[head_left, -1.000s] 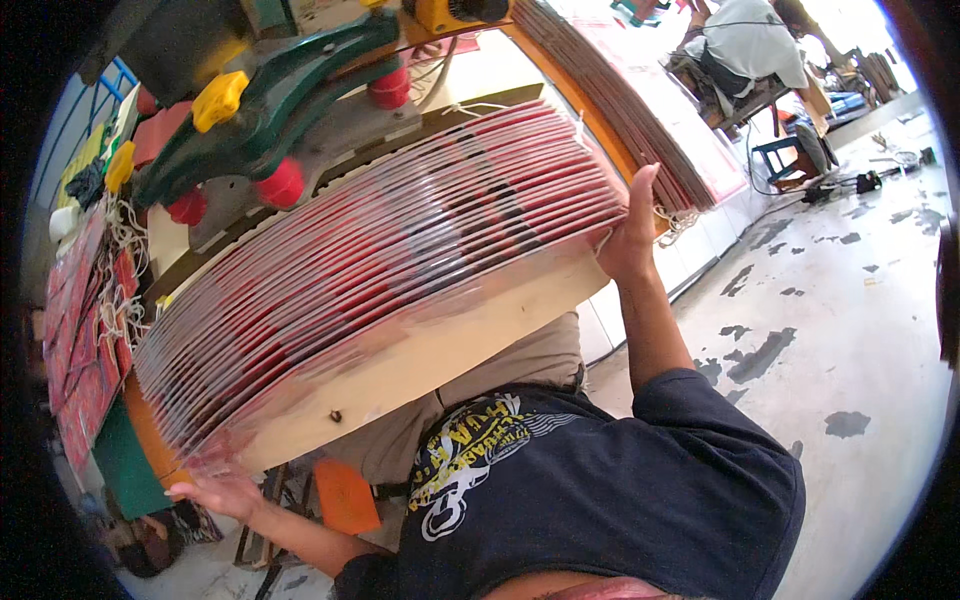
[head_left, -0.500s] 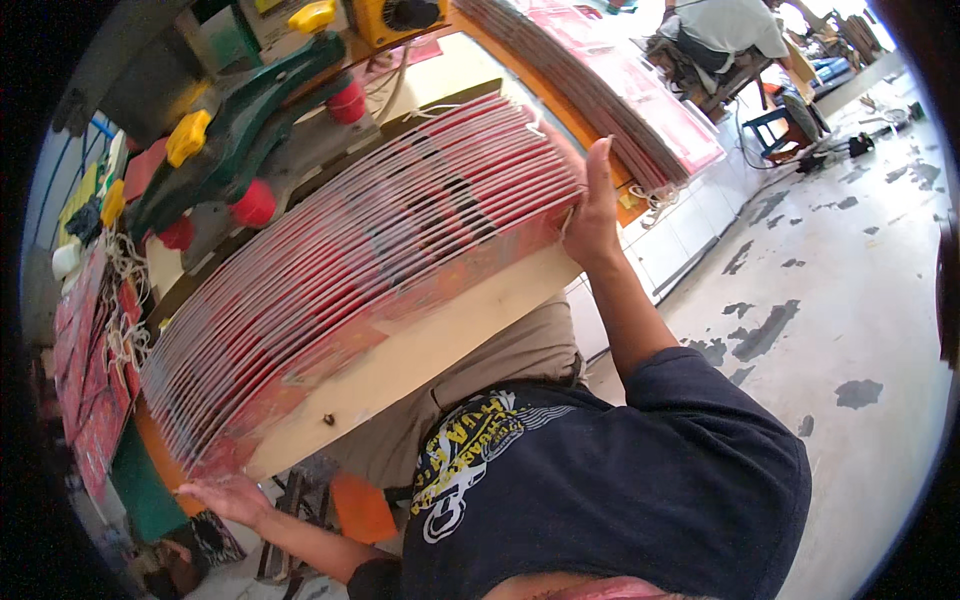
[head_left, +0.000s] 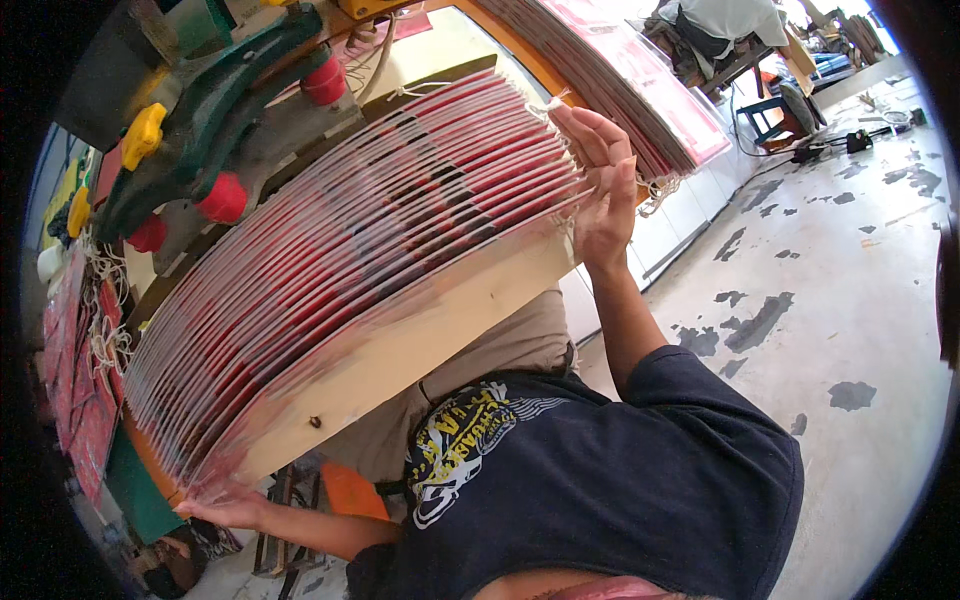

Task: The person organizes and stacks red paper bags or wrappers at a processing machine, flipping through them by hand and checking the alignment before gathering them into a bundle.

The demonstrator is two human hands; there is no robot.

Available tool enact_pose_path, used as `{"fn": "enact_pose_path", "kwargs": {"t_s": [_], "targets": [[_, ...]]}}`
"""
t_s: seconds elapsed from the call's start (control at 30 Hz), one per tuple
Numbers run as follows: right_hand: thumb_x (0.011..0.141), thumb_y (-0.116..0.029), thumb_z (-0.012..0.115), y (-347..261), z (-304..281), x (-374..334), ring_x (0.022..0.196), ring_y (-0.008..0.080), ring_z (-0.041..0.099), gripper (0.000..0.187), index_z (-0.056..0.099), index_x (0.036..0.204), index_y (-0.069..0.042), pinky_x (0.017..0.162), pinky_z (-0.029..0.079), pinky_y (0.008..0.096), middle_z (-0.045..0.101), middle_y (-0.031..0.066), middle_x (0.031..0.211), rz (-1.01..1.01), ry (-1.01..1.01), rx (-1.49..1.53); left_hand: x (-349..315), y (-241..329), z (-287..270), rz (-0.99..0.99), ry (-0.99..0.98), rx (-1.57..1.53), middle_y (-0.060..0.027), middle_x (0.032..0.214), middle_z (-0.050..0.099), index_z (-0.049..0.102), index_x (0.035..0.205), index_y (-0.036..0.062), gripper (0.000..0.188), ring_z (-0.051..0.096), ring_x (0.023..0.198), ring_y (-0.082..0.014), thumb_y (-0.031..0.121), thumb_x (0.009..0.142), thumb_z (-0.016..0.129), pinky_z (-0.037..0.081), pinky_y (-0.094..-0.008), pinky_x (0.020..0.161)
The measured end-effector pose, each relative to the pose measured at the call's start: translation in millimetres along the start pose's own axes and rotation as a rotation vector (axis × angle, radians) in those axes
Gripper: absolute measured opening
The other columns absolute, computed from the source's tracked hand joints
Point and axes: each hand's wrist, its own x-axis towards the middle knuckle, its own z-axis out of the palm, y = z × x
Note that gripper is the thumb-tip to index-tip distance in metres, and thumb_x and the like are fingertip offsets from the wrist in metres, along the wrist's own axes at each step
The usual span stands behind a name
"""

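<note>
A thick, fanned stack of red printed sheets point(head_left: 380, 240) with pale edges lies slantwise in front of me, on a pale wooden board point(head_left: 420, 350). White cord ends stick out at its right side. My right hand point(head_left: 603, 200) rests its palm and stretched fingers along the right end of the stack, beside the cords. At the lower left corner, my left hand point(head_left: 225, 505) touches the other end, its fingers straight and apart. Neither hand is wrapped round the stack.
Behind the stack stands a dark green metal frame point(head_left: 215, 130) with yellow knobs and red cylindrical ends. Another pile of pink sheets point(head_left: 640, 90) lies far right. More red pieces with cords point(head_left: 80, 350) are at left. Beyond is a patchy grey floor point(head_left: 820, 300).
My right hand has opened out, its fingers now showing against the stack's end. The sheets sit straighter along the front edge. My left hand stays at the lower corner.
</note>
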Motion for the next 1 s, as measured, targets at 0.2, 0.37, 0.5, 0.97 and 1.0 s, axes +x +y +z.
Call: {"fn": "enact_pose_path", "kwargs": {"t_s": [0.2, 0.37, 0.5, 0.97, 1.0], "targets": [[0.101, -0.054, 0.042, 6, -2, 0, 0.144, 0.0375, 0.036, 0.052, 0.042, 0.119, -0.006, 0.12, 0.022, 0.049, 0.043, 0.0343, 0.145, -0.261, 0.087, -0.12, -3, 5, 33, 0.103, 0.036, -0.156, -0.0184, 0.136, 0.055, 0.053, 0.131, -0.0034, 0.062, 0.055, 0.122, -0.0287, 0.051, 0.101, 0.051, 0.049, -0.0453, 0.1], [0.099, -0.051, 0.048, 4, -1, -7, 0.146, 0.0416, 0.032, 0.043, 0.04, 0.106, -0.01, 0.12, 0.02, 0.0509, 0.045, 0.0367, 0.142, -0.371, 0.075, -0.273, -9, 14, 46, 0.062, 0.047, -0.263, -0.0199, 0.139, 0.056, 0.056, 0.132, -0.002, 0.054, 0.056, 0.125, -0.0334, 0.041, 0.098, 0.058, 0.047, -0.0464, 0.104], [0.099, -0.052, 0.048, 4, 0, -7, 0.144, 0.0433, 0.033, 0.044, 0.038, 0.103, -0.01, 0.12, 0.02, 0.0538, 0.047, 0.0366, 0.139, -0.384, 0.06, -0.324, -19, 20, 61, 0.094, 0.192, -0.18, -0.0217, 0.137, 0.057, 0.057, 0.13, -0.0042, 0.052, 0.057, 0.123, -0.0347, 0.037, 0.099, 0.057, 0.047, -0.0486, 0.104], [0.099, -0.055, 0.044, 5, 1, -10, 0.133, 0.0395, 0.043, 0.045, 0.036, 0.101, -0.01, 0.117, 0.023, 0.0527, 0.054, 0.0314, 0.129, -0.363, 0.07, -0.439, -27, 10, 68, 0.453, 0.211, -0.05, 0.0018, 0.073, 0.048, 0.053, 0.075, 0.0148, 0.04, 0.041, 0.068, -0.0125, 0.037, 0.107, 0.045, 0.035, -0.0336, 0.073], [0.1, -0.054, 0.044, 6, 0, -10, 0.133, 0.0393, 0.044, 0.045, 0.036, 0.101, -0.01, 0.117, 0.023, 0.0527, 0.054, 0.0309, 0.129, -0.369, 0.074, -0.433, -27, 9, 65, 0.427, 0.196, -0.109, 0.0024, 0.075, 0.051, 0.055, 0.075, 0.0154, 0.037, 0.045, 0.072, -0.012, 0.036, 0.106, 0.051, 0.036, -0.0343, 0.077]]}}
